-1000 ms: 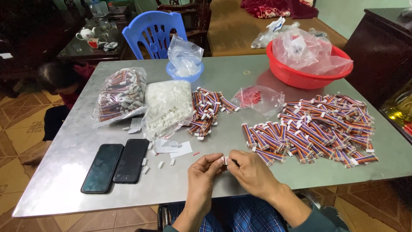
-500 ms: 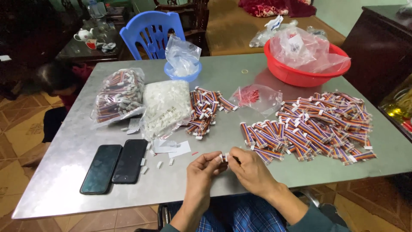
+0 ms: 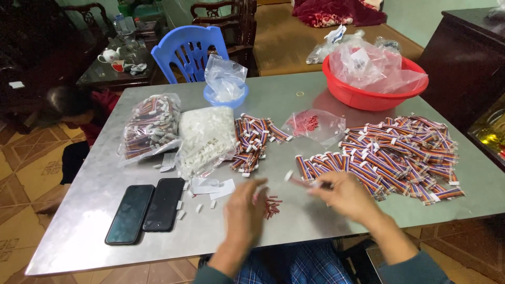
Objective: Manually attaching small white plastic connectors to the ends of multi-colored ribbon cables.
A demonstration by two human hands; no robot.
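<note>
My right hand (image 3: 344, 197) pinches a short striped wire bundle (image 3: 304, 181) by one end, its white connector tip pointing left, clear of the tabletop so I can handle it freely. My left hand (image 3: 244, 213) hangs just above a small cluster of red pieces (image 3: 271, 205) near the table's near edge; it is blurred, fingers half curled, and I cannot tell whether it grips anything.

The big heap of striped bundles (image 3: 400, 158) lies just right of my right hand, within easy reach, and a smaller heap (image 3: 255, 142) sits farther off at centre. A bag of white connectors (image 3: 205, 139) and a bag of bundles (image 3: 150, 126) rest to the left, with loose white bits scattered near them. Two dark phones (image 3: 144, 213) lie side by side at the near left, out of the way. A small bag of red parts (image 3: 313, 125) sits between the heaps; a red basin (image 3: 379, 92) and a blue bowl (image 3: 226, 97) stand at the far side.

Bare steel table (image 3: 79, 242) shows between my hands and to the near right, room enough to work. The near edge lies close under my wrists.
</note>
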